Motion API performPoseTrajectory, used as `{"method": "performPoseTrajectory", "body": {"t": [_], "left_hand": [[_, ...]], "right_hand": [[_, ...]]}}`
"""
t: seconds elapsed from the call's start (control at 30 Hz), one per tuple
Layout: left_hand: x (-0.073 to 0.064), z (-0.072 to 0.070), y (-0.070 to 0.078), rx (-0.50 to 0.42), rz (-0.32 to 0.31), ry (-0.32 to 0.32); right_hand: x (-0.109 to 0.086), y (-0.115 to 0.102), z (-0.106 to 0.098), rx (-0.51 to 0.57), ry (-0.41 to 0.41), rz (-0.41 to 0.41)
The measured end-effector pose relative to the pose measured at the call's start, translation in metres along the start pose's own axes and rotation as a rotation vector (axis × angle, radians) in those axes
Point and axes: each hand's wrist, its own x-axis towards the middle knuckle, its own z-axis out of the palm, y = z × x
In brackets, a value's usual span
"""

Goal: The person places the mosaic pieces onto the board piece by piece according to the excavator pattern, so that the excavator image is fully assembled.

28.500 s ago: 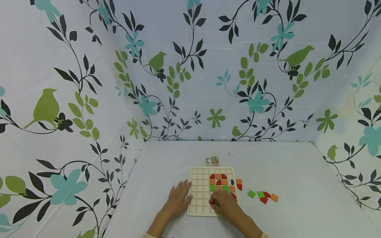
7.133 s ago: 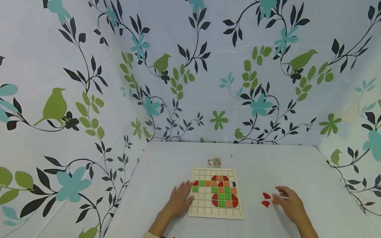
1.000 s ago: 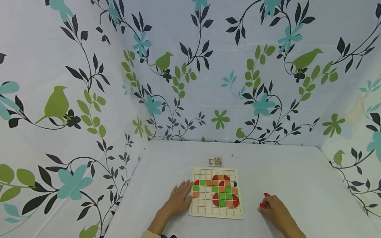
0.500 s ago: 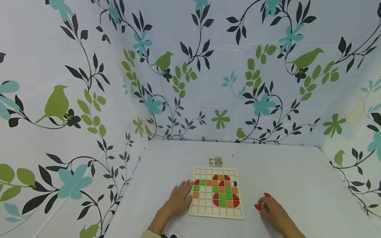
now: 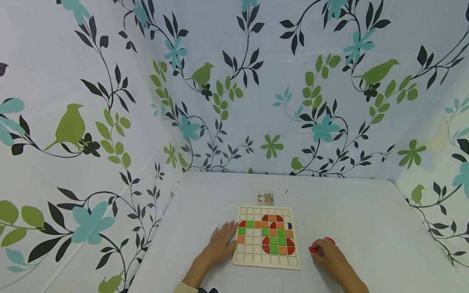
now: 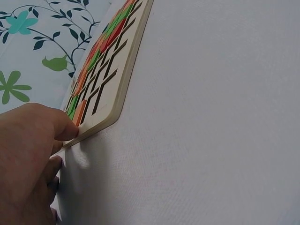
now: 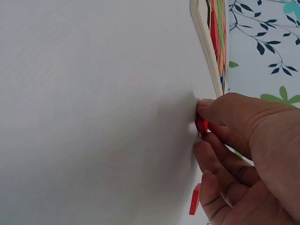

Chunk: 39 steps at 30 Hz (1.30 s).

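Note:
My right hand (image 5: 331,258) pinches a red quarter-round tile (image 5: 313,250) between thumb and fingers, close over the table to the right of the board. In the right wrist view the pinched red tile (image 7: 202,124) shows between the fingertips. A second red tile (image 5: 330,240) lies just behind that hand, partly hidden by it. My left hand (image 5: 220,244) rests with fingers spread at the left edge of the wooden grid board (image 5: 253,258). In the left wrist view its fingers (image 6: 63,126) touch the board's rim. Red, green and orange tiles fill part of the grid.
Behind the board lies a small patterned card (image 5: 265,197) with a coloured grid picture. A small blue piece (image 5: 289,226) sits near the board's right edge. The white table (image 5: 351,211) ends at a leaf-and-bird patterned cloth (image 5: 234,122).
Over the longer span, loose tiles at the right have dwindled and the grid's left column gained red, green and orange ones. Lately my right hand draws a red tile left; the left hand stays put.

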Motion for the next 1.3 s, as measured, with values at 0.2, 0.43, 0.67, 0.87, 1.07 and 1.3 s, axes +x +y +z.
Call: {"method": "performPoseTrajectory", "body": {"t": [0.2,0.43,0.67,0.87,1.07,1.3], "left_hand": [[0.002,-0.003,0.002,0.006,-0.006,-0.026],[-0.001,-0.01,0.006,0.033,-0.035,-0.063],[-0.001,-0.012,0.008,0.03,-0.025,-0.061],[-0.001,-0.012,0.009,0.039,-0.017,-0.058],[-0.002,-0.011,0.007,0.043,-0.012,-0.062],[-0.002,-0.012,0.005,0.045,-0.005,-0.065]], "right_hand": [[0.009,-0.013,0.0,0.003,0.018,0.04],[0.014,-0.058,0.005,0.046,0.055,0.052],[0.018,-0.121,0.035,0.09,0.098,-0.194],[0.016,-0.169,0.068,0.018,0.06,-0.391],[0.024,-0.185,0.096,-0.041,0.002,-0.372],[0.028,-0.184,0.11,-0.08,-0.011,-0.394]]}}
